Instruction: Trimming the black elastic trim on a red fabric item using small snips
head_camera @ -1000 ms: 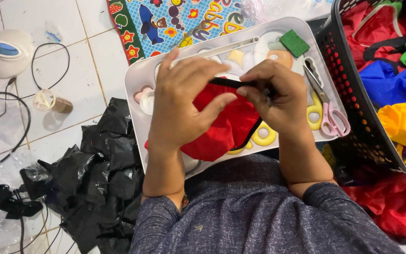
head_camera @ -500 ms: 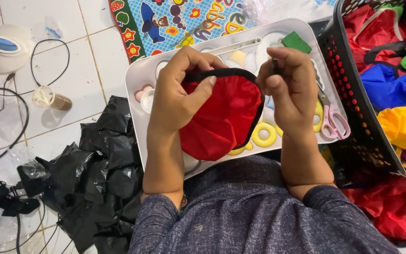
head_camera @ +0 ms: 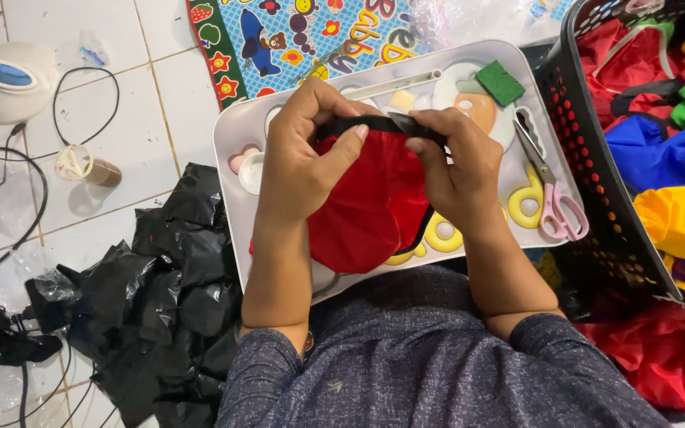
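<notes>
Red fabric piece (head_camera: 374, 206) with a black band (head_camera: 358, 124) sits over the white tray (head_camera: 231, 158), pinched by left hand (head_camera: 303, 158) and right hand (head_camera: 457, 170); the edging step seems underway, needing steady grip.

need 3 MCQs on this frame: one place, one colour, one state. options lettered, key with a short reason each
1. Where are the scissors?
A. on the floor tiles
B. on the grey tray, right end
C. in the basket

2. What colour is the cloth piece being held?
A. red with black trim
B. green
C. yellow

3. What is the left hand doing?
A. lying flat on the tray
B. hanging free
C. gripping the cloth piece with the right hand

Key: B, the scissors lie by the tray's right rim; A, red body, black edge; C, both hands pinch its black edge.
</notes>
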